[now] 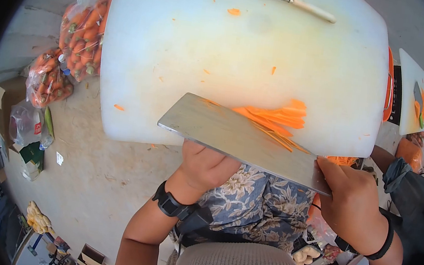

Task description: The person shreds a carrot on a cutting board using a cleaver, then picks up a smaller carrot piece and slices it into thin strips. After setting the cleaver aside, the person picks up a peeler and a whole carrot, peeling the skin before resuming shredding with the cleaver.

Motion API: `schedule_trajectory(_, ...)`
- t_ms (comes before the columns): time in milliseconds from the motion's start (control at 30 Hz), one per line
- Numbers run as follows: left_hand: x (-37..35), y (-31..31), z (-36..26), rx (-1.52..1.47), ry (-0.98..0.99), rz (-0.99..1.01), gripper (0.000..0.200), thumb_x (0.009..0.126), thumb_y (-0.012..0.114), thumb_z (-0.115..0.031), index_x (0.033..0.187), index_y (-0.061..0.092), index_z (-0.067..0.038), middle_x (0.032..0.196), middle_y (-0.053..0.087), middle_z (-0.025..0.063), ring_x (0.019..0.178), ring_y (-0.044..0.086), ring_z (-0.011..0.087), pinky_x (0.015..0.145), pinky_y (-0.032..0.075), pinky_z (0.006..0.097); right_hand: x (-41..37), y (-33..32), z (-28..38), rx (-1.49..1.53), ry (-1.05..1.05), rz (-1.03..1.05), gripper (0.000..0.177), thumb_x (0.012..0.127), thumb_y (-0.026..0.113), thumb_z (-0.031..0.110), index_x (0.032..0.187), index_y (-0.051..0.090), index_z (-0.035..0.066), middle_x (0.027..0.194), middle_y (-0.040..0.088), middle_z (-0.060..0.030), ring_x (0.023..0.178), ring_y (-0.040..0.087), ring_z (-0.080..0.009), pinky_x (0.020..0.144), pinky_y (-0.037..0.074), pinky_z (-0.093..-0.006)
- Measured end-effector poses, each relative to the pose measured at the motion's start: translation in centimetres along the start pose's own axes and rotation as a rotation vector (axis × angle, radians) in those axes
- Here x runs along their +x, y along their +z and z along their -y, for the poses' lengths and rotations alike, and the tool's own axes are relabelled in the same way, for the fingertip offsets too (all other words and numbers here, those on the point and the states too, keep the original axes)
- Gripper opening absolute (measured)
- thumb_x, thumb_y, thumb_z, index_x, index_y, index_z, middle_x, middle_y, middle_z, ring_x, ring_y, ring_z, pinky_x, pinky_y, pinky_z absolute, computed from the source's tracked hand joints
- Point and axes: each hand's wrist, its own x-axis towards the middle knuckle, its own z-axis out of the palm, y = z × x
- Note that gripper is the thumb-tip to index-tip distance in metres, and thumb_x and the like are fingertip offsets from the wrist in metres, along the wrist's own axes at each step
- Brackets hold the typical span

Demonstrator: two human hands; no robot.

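Observation:
A wide metal cleaver [237,138] lies tilted over the near edge of a large white cutting board [181,38]. My right hand [347,194] is closed round its handle at the right end. Beneath the blade's left part is my left hand [208,166], its fingers bent and their tips hidden by the blade; what it holds, if anything, cannot be seen. Thin orange carrot slices [280,114] fan out on the board just beyond the blade, with narrow strips against the blade. A white peeler [302,5] rests at the board's far side.
Bags of carrots [83,37] stand left of the board, near an open cardboard box [1,106]. On the right, a smaller white board [411,98] carries a knife and carrot pieces. A co-worker's grey sleeve [411,189] is at the right. Carrot scraps dot the large board.

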Motion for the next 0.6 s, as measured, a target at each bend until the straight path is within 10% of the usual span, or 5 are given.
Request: schedule_trajectory(600, -0.1, -0.3, -0.4, -0.011, -0.012, 0.045, 0.024, 0.064, 0.071, -0.001, 0.088, 0.071, -0.007, 0.100, 0.068, 0.0059, 0.096, 0.063, 0.0284, 0.085, 0.050, 0.0400, 2.4, -0.2, 0.5, 0.048, 0.075, 0.173, 0.016, 0.073, 0.063, 0.006, 0.079, 0.049, 0.004, 0.059, 0.053, -0.0105, 0.049, 0.057, -0.0288, 0.048, 0.046, -0.0392)
